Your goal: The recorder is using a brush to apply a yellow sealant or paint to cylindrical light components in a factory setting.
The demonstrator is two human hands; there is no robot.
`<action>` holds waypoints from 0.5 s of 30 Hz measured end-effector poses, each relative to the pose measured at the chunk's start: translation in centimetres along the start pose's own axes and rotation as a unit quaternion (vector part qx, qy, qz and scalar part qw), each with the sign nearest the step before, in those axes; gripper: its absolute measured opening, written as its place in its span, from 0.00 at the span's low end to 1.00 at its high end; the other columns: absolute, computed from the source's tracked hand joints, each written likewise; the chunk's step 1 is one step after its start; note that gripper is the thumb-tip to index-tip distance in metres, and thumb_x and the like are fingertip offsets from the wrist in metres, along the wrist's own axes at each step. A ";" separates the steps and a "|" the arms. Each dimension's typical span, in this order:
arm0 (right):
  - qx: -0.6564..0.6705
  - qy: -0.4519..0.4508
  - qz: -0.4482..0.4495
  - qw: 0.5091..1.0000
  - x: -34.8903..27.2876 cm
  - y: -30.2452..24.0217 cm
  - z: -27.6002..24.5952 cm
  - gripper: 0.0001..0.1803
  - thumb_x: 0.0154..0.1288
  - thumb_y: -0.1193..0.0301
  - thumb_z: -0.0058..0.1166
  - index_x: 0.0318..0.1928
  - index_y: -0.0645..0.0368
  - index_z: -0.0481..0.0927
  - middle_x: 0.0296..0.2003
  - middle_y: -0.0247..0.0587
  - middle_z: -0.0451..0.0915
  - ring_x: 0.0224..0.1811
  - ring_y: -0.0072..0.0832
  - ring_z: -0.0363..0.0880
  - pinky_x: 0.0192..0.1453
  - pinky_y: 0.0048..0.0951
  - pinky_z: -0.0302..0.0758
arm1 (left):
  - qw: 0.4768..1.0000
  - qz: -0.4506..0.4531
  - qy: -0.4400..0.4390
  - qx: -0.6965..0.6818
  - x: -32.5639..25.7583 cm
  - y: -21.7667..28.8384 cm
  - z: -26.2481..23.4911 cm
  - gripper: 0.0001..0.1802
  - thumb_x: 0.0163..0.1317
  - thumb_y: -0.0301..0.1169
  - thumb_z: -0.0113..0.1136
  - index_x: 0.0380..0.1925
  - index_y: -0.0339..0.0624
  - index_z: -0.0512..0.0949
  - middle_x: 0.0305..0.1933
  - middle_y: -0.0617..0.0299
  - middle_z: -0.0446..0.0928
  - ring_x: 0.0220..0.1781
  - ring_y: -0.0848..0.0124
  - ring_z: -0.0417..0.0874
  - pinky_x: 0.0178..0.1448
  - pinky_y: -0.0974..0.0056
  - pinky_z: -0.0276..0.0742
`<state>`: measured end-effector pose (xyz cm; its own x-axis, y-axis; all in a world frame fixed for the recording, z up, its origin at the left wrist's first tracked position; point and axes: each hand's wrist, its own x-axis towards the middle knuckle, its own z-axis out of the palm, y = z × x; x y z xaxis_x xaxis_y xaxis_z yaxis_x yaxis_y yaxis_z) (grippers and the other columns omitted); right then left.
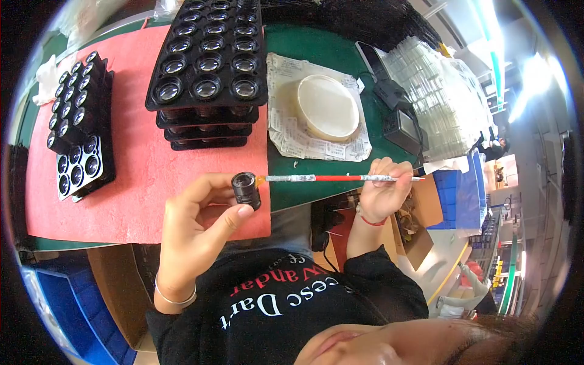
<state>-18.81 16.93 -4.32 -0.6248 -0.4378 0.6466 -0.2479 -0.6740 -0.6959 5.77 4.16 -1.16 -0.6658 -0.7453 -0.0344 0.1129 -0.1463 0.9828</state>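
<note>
Left hand [201, 222] pinching a small black cylindrical glass-fronted lens [246, 189]; right hand [383, 188] gripping a thin red-and-silver stick [340, 178], its amber tip touching the lens. Beyond the hands: stacked black plastic lens trays [207, 67], round cream dish [327, 107].

Red mat [152, 176]: reference surface, plain. Beyond it, stacked lens trays [207, 67]: black. Right of mat, table [316, 52]: green; round dish [327, 106]: cream. Lens barrel [246, 189]: black. Thin stick [340, 178]: red with silvery wrapped sections.
</note>
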 end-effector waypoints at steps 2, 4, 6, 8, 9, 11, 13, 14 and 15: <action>-0.002 0.001 0.000 1.000 -0.1 0.0 0.2 0.16 0.65 0.58 0.40 0.24 0.54 0.65 0.12 0.27 0.57 0.16 0.17 0.53 0.23 0.20 0.50 | 1.000 0.002 -0.008 -0.002 -0.1 0.0 -0.2 0.14 0.49 0.20 0.59 0.38 0.29 0.72 0.34 0.59 0.77 0.37 0.76 0.76 0.45 0.72 0.73; -0.027 0.025 -0.028 0.999 -0.3 0.5 0.3 0.16 0.64 0.58 0.41 0.24 0.54 0.65 0.12 0.27 0.57 0.16 0.17 0.53 0.22 0.20 0.50 | 1.000 0.005 -0.001 -0.006 -0.3 0.0 -0.3 0.14 0.48 0.20 0.59 0.38 0.29 0.72 0.34 0.59 0.77 0.37 0.76 0.76 0.45 0.71 0.73; 0.049 0.046 -0.011 0.998 0.0 0.6 -0.9 0.16 0.64 0.59 0.42 0.24 0.55 0.66 0.13 0.27 0.57 0.17 0.17 0.53 0.24 0.21 0.50 | 0.999 0.045 0.010 0.000 -0.3 -0.1 -0.3 0.14 0.48 0.19 0.59 0.37 0.29 0.72 0.34 0.59 0.77 0.38 0.75 0.77 0.46 0.71 0.73; 0.085 0.054 -0.009 0.995 0.1 0.6 -1.1 0.16 0.64 0.59 0.42 0.23 0.55 0.66 0.14 0.26 0.57 0.18 0.17 0.52 0.25 0.21 0.51 | 0.995 0.094 0.038 0.003 -0.6 -0.5 -0.4 0.14 0.46 0.20 0.61 0.35 0.30 0.73 0.33 0.58 0.77 0.38 0.74 0.77 0.46 0.70 0.74; 0.097 0.062 -0.012 0.993 -0.1 0.6 -1.1 0.16 0.65 0.60 0.42 0.23 0.55 0.66 0.14 0.26 0.56 0.19 0.17 0.52 0.25 0.21 0.50 | 0.994 0.095 0.051 0.013 -1.0 -0.2 -0.9 0.14 0.46 0.20 0.61 0.35 0.30 0.73 0.33 0.58 0.77 0.38 0.74 0.77 0.46 0.70 0.74; 0.117 0.080 -0.016 0.990 -0.3 0.5 -1.5 0.15 0.65 0.60 0.41 0.24 0.55 0.66 0.15 0.27 0.57 0.19 0.17 0.52 0.25 0.21 0.51 | 0.970 0.160 0.135 0.123 -1.5 0.3 -2.1 0.16 0.43 0.22 0.62 0.35 0.30 0.73 0.33 0.58 0.76 0.38 0.74 0.77 0.46 0.70 0.73; 0.122 0.107 -0.022 0.987 -0.3 0.4 -1.2 0.15 0.65 0.61 0.41 0.25 0.56 0.67 0.15 0.28 0.57 0.18 0.17 0.52 0.24 0.20 0.51 | 0.879 0.281 0.293 0.249 -1.2 0.6 -4.4 0.17 0.42 0.22 0.62 0.35 0.33 0.73 0.33 0.60 0.76 0.35 0.75 0.77 0.42 0.71 0.72; 0.115 0.097 -0.024 0.988 -0.4 0.5 -1.3 0.15 0.65 0.61 0.41 0.25 0.56 0.67 0.14 0.28 0.57 0.18 0.17 0.52 0.24 0.21 0.51 | 0.839 0.277 0.370 0.289 -1.1 1.4 -5.2 0.16 0.43 0.21 0.62 0.35 0.34 0.73 0.32 0.61 0.75 0.33 0.75 0.75 0.38 0.71 0.71; 0.108 0.087 -0.027 0.990 -0.4 0.5 -1.4 0.15 0.65 0.61 0.40 0.25 0.56 0.67 0.14 0.28 0.57 0.18 0.17 0.52 0.24 0.21 0.51 | 0.805 0.281 0.393 0.344 -1.0 2.4 -6.3 0.15 0.44 0.21 0.62 0.35 0.35 0.74 0.32 0.61 0.75 0.32 0.74 0.74 0.37 0.71 0.69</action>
<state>-19.76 17.64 -5.35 -0.7375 -0.3015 0.6043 -0.1323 -0.8130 -0.5671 11.38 0.45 0.04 0.0501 -0.7891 0.6122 -0.3812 0.5515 0.7420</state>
